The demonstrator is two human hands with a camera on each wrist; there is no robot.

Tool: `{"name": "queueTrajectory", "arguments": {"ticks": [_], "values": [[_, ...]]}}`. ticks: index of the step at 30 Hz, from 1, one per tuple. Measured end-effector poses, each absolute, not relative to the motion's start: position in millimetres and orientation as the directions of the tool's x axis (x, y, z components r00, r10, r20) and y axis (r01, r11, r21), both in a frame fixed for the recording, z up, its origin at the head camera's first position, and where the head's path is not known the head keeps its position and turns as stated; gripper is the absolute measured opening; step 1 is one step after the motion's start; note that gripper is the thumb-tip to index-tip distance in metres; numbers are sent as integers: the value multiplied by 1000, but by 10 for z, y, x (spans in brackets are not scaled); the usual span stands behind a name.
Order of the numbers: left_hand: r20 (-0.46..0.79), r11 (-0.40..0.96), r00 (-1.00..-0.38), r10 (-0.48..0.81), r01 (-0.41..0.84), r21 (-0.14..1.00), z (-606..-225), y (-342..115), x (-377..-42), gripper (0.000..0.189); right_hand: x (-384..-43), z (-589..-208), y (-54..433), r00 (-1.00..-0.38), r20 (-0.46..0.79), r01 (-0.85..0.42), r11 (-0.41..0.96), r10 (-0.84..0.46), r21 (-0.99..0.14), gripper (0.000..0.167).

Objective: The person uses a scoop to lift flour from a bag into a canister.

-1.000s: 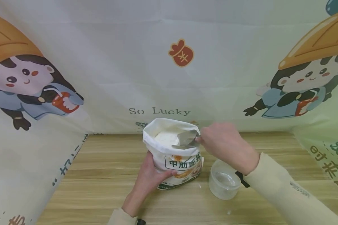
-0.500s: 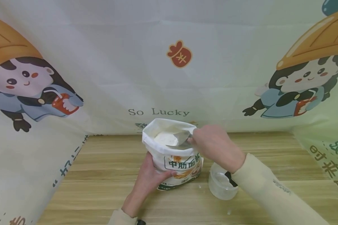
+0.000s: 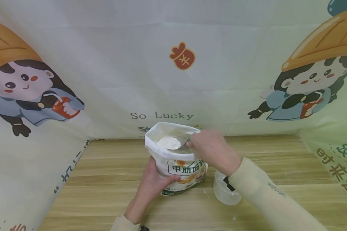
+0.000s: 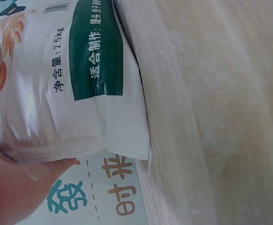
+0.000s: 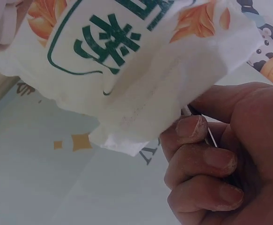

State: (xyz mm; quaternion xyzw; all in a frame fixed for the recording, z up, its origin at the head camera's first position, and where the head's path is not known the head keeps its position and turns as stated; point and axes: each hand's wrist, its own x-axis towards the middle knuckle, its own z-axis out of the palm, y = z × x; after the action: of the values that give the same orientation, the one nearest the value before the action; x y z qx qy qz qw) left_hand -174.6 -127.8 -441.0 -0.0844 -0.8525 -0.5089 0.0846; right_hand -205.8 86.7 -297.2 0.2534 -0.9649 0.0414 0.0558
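The step in hand looks to be scooping flour: the metal scoop (image 3: pixel 183 140) sits inside the mouth of the bag of all-purpose flour (image 3: pixel 179 167), its blade against the right side of the white flour (image 3: pixel 167 142). The right hand (image 3: pixel 212 150) reaches over the bag's right rim, its grip closed round the scoop's handle, fingers curled in and dusted pale at the tips. The left hand (image 3: pixel 154 180) has its grip wrapped about the lower left of the bag, thumb across the printed front; its other fingers are partly hidden. The next move seems to call for a level blade, lifted clear of the rim, with the bag held steady. The bag stands mouth up on the tabletop (image 3: pixel 104 183), in front of the printed backdrop (image 3: pixel 127 64), and its mouth is spread wide. Flour shows below the rim; how deep it goes I cannot tell. Just beside the bag, to its right, stands a translucent round tub (image 3: pixel 224 194), partly covered by the right sleeve (image 3: pixel 263 184); its contents cannot be made out.
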Motion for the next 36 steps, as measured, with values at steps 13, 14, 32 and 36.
{"name": "queueTrajectory", "arguments": {"ticks": [13, 14, 32, 36], "values": [[235, 480, -970, 57, 234, 845, -4426, -1262, -1747, 108, -2111, -3073, 765, -876, 119, -476, 878, -468, -51, 33], [235, 481, -970, 57, 233, 845, -4426, -1261, -1746, 108, -2115, -3084, 763, -870, 133, -483, 874, -474, -45, 32], [244, 465, -967, 67, 247, 850, -4438, -1266, -1746, 109, -2167, -3172, 780, -887, 115, -459, 880, -447, -122, 31], [240, 475, -969, 59, 238, 847, -4436, -1270, -1753, 109, -2151, -3134, 815, -906, 91, -424, 886, -414, -190, 33]]}}
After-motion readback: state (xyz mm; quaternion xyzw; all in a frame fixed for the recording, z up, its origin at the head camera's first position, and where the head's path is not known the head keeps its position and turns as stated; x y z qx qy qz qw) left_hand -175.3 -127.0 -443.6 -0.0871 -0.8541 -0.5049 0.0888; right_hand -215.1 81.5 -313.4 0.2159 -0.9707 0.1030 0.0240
